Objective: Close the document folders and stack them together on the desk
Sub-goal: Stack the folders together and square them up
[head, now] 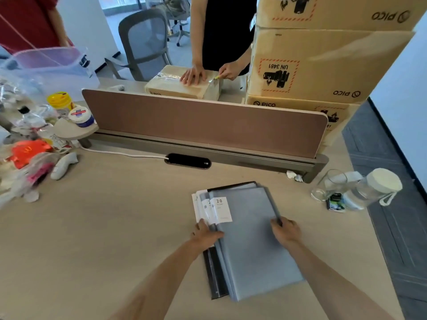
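A pile of closed document folders lies on the light wood desk, grey ones on top and a black one at the bottom, slightly fanned. White labels marked "20" show at their upper left corners. My left hand presses on the pile's left edge, fingers over the spines. At the right edge, my right hand grips the top grey folder's side.
A brown divider panel with a black cable port runs across the desk's back. Cluttered bags and jars sit at left, a glass and plastic jar at right. Cardboard boxes and a person cutting tape stand behind.
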The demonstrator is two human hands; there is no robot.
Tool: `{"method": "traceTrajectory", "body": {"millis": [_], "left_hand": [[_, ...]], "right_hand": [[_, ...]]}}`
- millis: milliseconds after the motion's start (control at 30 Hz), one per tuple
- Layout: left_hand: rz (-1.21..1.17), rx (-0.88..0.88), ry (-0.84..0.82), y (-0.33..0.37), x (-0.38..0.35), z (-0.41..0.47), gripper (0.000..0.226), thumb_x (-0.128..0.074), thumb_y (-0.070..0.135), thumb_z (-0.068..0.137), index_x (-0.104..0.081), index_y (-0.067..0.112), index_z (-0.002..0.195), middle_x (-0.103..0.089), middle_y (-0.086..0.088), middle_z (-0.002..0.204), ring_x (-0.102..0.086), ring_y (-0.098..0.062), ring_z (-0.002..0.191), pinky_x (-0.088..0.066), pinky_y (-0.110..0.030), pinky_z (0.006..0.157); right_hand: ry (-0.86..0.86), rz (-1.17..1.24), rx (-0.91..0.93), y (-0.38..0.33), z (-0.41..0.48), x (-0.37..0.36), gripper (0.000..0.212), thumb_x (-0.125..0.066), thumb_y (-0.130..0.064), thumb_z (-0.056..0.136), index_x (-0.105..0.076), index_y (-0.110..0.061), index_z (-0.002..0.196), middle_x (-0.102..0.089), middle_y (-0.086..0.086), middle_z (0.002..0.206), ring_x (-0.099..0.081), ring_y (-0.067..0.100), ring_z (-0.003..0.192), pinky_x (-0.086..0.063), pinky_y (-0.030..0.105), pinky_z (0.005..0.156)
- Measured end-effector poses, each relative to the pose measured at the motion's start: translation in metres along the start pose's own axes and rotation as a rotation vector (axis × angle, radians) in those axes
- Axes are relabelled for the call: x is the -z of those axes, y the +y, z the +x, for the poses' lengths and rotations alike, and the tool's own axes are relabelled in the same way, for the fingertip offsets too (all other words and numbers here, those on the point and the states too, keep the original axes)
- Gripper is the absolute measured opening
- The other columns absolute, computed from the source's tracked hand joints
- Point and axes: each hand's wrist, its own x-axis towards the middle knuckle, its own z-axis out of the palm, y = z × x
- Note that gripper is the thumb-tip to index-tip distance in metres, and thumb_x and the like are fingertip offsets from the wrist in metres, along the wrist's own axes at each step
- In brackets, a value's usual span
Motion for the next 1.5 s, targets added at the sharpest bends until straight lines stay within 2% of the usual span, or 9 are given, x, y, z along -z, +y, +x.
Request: {"method": "traceTrajectory", "body": {"millis": [267,367,467,600,767,900,1033,1333,1500], "left_hand": [[-0.439,0.046,0.078,-0.035,-0.016,0.046,0.100,-0.083,0.054,0.034,-0.041,0.022,0.120,-0.060,-0.004,0.119,-0.064,-0.023,0.104,-0.055,-0.042,0.090],[-0.575,0.069,0.001,-0.020,0.008,0.001,0.076,-0.083,0.040,0.043,-0.052,0.018,0.109,-0.070,-0.007,0.105,-0.070,-0.025,0.087,-0.057,-0.034,0.070],[-0.594,0.067,-0.102,-0.025,0.027,-0.019,0.050,-0.079,0.036,0.057,-0.060,0.021,0.100,-0.072,-0.006,0.100,-0.068,-0.026,0.094,-0.055,-0.037,0.084],[-0.650,0.031,-0.041,-0.038,0.044,-0.024,0.050,-0.078,0.029,0.061,-0.051,0.018,0.103,-0.070,-0.008,0.096,-0.068,-0.024,0.086,-0.056,-0.037,0.077],[-0.671,-0.101,-0.017,-0.039,0.089,-0.038,0.048,-0.071,0.019,0.049,-0.057,0.012,0.095,-0.070,-0.015,0.091,-0.067,-0.028,0.077,-0.057,-0.037,0.070],[-0.593,-0.224,0.015,-0.044,0.132,-0.031,0.056,-0.071,0.019,0.047,-0.062,0.011,0.102,-0.072,-0.017,0.098,-0.069,-0.033,0.087,-0.057,-0.042,0.077],[-0.575,-0.341,-0.002,-0.030,0.181,-0.033,0.062,-0.072,0.017,0.050,-0.059,0.010,0.110,-0.071,-0.012,0.093,-0.068,-0.023,0.074,-0.052,-0.029,0.060],[-0.485,-0.671,0.025,0.003,0.257,-0.036,0.071,-0.076,0.010,0.055,-0.046,0.014,0.119,-0.062,0.001,0.103,-0.062,-0.013,0.089,-0.053,-0.030,0.076],[-0.385,-0.694,-0.018,-0.023,0.260,-0.029,0.082,-0.077,-0.007,0.056,-0.036,0.012,0.125,-0.057,-0.005,0.115,-0.060,-0.018,0.099,-0.054,-0.024,0.077]], "right_hand": [[-0.062,0.130,0.011,-0.014,-0.030,-0.007,0.033,-0.058,-0.039,0.083,-0.062,-0.014,0.104,-0.066,0.013,0.108,-0.059,0.032,0.103,-0.045,0.036,0.089],[-0.105,0.226,-0.014,-0.015,-0.045,-0.017,0.031,-0.059,-0.040,0.077,-0.062,-0.018,0.097,-0.071,0.006,0.098,-0.064,0.026,0.093,-0.053,0.039,0.086],[-0.109,0.270,-0.034,-0.026,-0.066,-0.020,0.033,-0.060,-0.041,0.080,-0.055,-0.015,0.099,-0.067,0.004,0.102,-0.062,0.024,0.095,-0.050,0.035,0.087],[-0.202,0.331,-0.119,-0.017,-0.048,-0.040,0.070,-0.064,-0.063,0.062,-0.065,-0.009,0.106,-0.071,0.003,0.101,-0.068,0.024,0.095,-0.053,0.040,0.092],[-0.243,0.379,-0.140,-0.048,-0.086,-0.055,0.056,-0.062,-0.061,0.073,-0.070,-0.011,0.097,-0.072,0.007,0.088,-0.068,0.028,0.086,-0.055,0.045,0.090],[-0.219,0.528,-0.094,-0.091,-0.118,-0.070,0.059,-0.060,-0.056,0.083,-0.053,-0.009,0.118,-0.061,0.003,0.106,-0.060,0.019,0.089,-0.047,0.032,0.074],[-0.129,0.721,0.034,-0.138,-0.133,-0.073,0.079,-0.074,-0.057,0.071,-0.047,-0.010,0.129,-0.059,0.002,0.125,-0.062,0.022,0.107,-0.052,0.039,0.094],[0.137,0.841,0.357,-0.214,-0.172,-0.058,0.032,-0.069,-0.012,0.086,-0.049,-0.014,0.111,-0.063,-0.004,0.103,-0.062,0.003,0.089,-0.054,0.012,0.063],[0.136,0.767,0.371,-0.203,-0.182,-0.085,0.045,-0.066,-0.008,0.086,-0.042,-0.010,0.125,-0.059,0.006,0.124,-0.059,0.022,0.115,-0.055,0.045,0.087]]}}
